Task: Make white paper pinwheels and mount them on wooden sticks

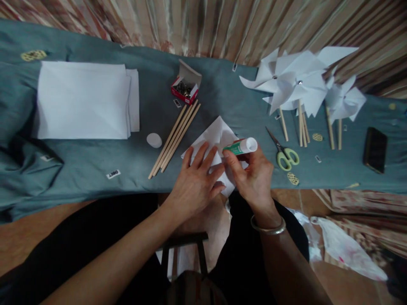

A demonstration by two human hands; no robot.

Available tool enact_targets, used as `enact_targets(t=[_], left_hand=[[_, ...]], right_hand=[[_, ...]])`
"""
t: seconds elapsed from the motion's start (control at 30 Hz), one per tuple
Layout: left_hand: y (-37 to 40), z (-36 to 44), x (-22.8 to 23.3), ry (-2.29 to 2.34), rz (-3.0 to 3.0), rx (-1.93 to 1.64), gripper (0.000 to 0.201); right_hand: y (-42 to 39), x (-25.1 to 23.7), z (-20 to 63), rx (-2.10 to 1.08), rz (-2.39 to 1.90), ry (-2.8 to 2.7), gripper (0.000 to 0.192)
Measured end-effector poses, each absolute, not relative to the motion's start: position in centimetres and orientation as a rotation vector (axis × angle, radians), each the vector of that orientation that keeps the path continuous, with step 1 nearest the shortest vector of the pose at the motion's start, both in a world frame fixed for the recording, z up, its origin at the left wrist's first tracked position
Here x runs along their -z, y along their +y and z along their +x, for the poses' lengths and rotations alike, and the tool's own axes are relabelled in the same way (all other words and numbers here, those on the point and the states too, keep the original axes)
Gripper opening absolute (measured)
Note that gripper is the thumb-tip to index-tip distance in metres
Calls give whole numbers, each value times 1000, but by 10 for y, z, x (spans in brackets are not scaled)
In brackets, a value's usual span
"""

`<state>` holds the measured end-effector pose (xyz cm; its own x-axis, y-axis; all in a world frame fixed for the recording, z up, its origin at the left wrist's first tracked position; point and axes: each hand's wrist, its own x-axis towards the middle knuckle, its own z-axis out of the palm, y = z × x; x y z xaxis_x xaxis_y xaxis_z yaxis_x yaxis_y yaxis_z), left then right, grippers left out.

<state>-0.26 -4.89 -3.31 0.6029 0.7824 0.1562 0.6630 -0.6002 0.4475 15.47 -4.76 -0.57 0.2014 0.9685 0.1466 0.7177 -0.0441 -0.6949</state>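
Observation:
A white paper square [219,129], with its corners folded toward the middle, lies at the front edge of the cloth-covered table. My left hand [195,180] rests flat on it, fingers spread. In my right hand [254,173] is a green and white glue stick [240,147], tilted with its applying end down at the paper's middle; the tip is hidden by my fingers. A white round cap [154,140] sits to the left, beside several wooden sticks [174,137]. Green-handled scissors [282,152] lie right of my right hand.
Stacked white paper [82,101] lies at the left. Behind the sticks stands an open red box [185,87] of small metal fasteners. Several paper pinwheels [300,82] on sticks lie at the back right, with a phone [375,150] farther right. A pleated curtain [197,25] hangs behind the table.

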Motion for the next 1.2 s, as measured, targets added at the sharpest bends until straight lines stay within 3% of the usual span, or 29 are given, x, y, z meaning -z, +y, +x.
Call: enact_targets(t=[1.2], left_hand=[[-49, -4, 32, 1158, 2503, -486, 44]], right_hand=[[-53, 1, 158, -388, -1746, -1803, 29]])
